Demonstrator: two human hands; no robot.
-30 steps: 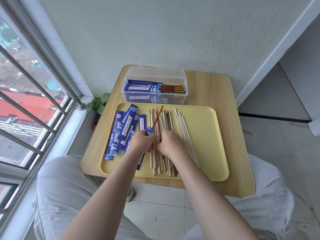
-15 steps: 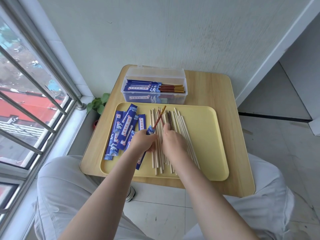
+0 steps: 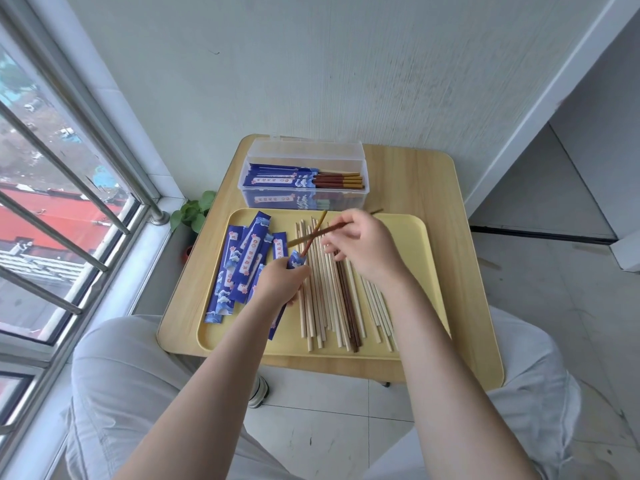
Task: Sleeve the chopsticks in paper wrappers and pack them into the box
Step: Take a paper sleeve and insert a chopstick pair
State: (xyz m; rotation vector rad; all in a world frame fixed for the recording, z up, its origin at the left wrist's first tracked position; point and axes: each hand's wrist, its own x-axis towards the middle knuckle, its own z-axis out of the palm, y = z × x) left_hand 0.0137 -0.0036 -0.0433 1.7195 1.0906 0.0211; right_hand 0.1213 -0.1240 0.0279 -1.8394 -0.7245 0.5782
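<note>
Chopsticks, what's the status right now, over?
Left hand holds blue wrapper, one dark chopstick in it. Right hand pinches second chopstick, crossing the first. Box partly filled. Nothing blocking.

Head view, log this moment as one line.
left hand: holds wrapper, one chopstick in | right hand: pinches second chopstick | box: open, partly packed

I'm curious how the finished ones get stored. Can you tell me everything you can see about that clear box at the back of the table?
The clear plastic box is a long see-through tub with its hinged lid standing open behind it. It sits on the wooden table, just beyond the yellow tray. Inside lie sleeved chopsticks, stacked lengthwise: blue patterned paper wrappers to the left, bare brown ends with yellowish tips sticking out to the right. More wrappers show through its front wall. Neither hand touches it.
</note>
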